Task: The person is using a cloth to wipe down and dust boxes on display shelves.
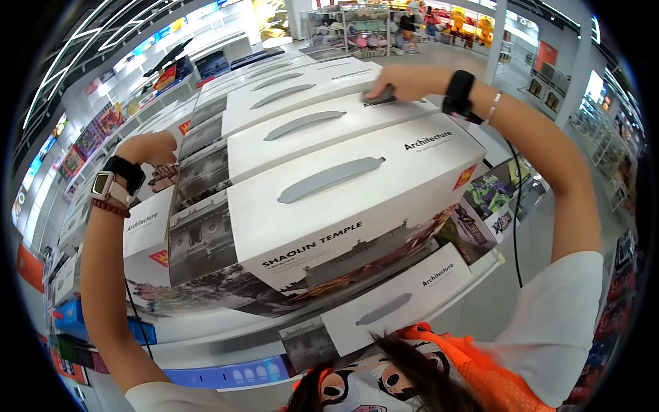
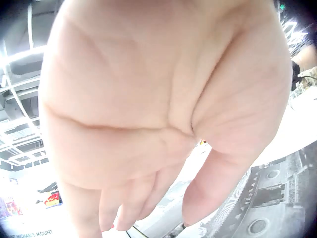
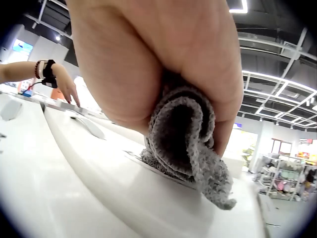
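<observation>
My right hand [image 1: 410, 82] grips a bunched grey cloth [image 3: 214, 174] on the white top of a large box in the row. In the right wrist view the cloth is folded over on itself under the palm, with a loose end against the box top. Over the left side of the row is my left hand [image 1: 152, 147], its fingers loosely bent downward with nothing visible in them. Closest to me stands a white box [image 1: 309, 220] marked "SHAOLIN TEMPLE", with a grey carry handle [image 1: 332, 180] on top. More white boxes with matching handles stand behind it.
Another white "Architecture" box [image 1: 405, 292] sits on a lower shelf, near a blue box [image 1: 237, 371]. To the left, more white boxes [image 1: 145, 230] line the display. A wire rack of goods [image 1: 364, 33] stands at the back. A black cable [image 1: 518, 213] hangs from the right wrist.
</observation>
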`<state>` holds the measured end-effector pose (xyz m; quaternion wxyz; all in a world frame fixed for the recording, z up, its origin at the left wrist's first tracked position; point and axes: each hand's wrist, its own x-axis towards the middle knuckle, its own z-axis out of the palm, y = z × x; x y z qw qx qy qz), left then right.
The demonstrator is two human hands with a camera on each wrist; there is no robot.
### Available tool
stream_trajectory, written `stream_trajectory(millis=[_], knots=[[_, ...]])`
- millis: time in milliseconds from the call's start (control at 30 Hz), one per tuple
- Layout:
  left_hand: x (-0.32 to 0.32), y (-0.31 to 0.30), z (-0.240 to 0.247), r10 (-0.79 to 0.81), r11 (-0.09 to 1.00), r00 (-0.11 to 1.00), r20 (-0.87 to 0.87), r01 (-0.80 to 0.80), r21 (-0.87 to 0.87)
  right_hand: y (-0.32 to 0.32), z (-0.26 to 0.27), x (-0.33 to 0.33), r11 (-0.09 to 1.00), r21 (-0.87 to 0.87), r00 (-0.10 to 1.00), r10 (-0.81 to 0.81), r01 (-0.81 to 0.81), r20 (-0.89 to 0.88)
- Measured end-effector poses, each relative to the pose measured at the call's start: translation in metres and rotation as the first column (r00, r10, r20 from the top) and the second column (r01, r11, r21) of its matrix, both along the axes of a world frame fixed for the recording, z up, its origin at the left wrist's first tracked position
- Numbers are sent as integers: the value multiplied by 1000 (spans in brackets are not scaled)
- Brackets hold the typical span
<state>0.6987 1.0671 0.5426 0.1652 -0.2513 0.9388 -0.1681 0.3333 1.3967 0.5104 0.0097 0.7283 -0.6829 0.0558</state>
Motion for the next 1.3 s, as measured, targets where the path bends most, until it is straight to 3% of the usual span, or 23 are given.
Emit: stream_trajectory(millis=[67, 100, 167, 200, 267, 300, 333, 400, 433, 467, 533, 567, 600, 667, 733, 800, 867, 933, 967, 1067, 1133, 1200, 1300], knots=[[-3, -9, -3, 29, 1000, 999, -12, -29, -3, 42, -6, -37, 986, -162, 983, -57, 28, -172], [-3, -13, -5, 46, 999, 998, -30, -46, 0, 53, 16, -25, 917, 86, 887, -349, 390, -302], [-6, -5, -1, 142, 990, 990, -14, -142, 9, 72, 30, -28, 765, 59, 568, -422, 641, -706], [-3, -4, -2, 140, 990, 990, -17, -140, 3, 69, 37, -31, 764, 54, 567, -427, 643, -704], [1, -7, -11, -49, 999, 979, -198, 45, -24, 50, 56, -37, 899, -107, 656, -386, 424, -649], [-8, -15, -12, 99, 995, 989, -112, -101, -10, 37, 58, -31, 947, -243, 759, -316, 212, -569], [-10, -12, -12, 98, 995, 989, -115, -100, -12, 18, 58, -19, 922, -388, 840, -213, 3, -500], [-17, 1, -11, 94, 995, 993, -73, -95, -17, -27, 52, 6, 938, -337, 987, -126, 85, -103], [-20, 8, -9, 183, 983, 980, -82, -181, 29, -50, 41, 1, 900, -394, 978, 132, -186, -158], [-18, 14, -10, 176, 984, 971, -159, -168, 64, -64, 32, 8, 851, -459, 964, 191, -256, -183], [-22, 30, -2, 269, 957, 960, -78, -258, 133, -85, 16, 6, 795, -516, 947, 258, -319, -189], [-20, 27, -3, 306, 939, 943, -131, -276, 205, -83, 14, 1, 954, -291, 991, 32, -69, -130], [-18, 21, -8, 345, 915, 920, -183, -287, 282, -74, 17, 8, 979, -36, 970, -204, 201, -132], [-16, -4, -16, 266, 947, 949, -169, -225, 227, -72, -5, -35, 964, -252, 992, -102, 79, -79], [-11, -11, -19, 223, 956, 960, -169, -182, 229, -76, 13, -40, 968, -207, 956, -186, 140, -227], [-9, -23, -21, 281, 937, 948, -147, -238, 254, -93, 19, -34, 909, -31, 872, -409, 416, -268], [-6, -42, -26, 294, 898, 933, -210, -194, 394, -128, 17, -23, 946, -12, 884, -307, 324, -352], [-4, -34, -27, 286, 893, 923, -257, -160, 420, -169, -13, 15, 953, -290, 987, 48, -92, -155], [0, -30, -23, 278, 891, 908, -313, -122, 438, -165, -4, 29, 980, -192, 981, 22, -59, -193], [2, -33, -23, 298, 871, 896, -328, -115, 477, -145, -1, 27, 971, -235, 994, 18, -44, -109], [7, -48, -30, 252, 882, 915, -316, -83, 465, -136, 8, -31, 951, -112, 872, -309, 288, -380], [7, -56, -34, 282, 867, 871, -403, -51, 496, -109, 23, -35, 905, -74, 818, -411, 419, -403], [12, -45, -41, 299, 839, 810, -505, 30, 544, -125, 15, -35, 941, -126, 819, -335, 313, -466]])
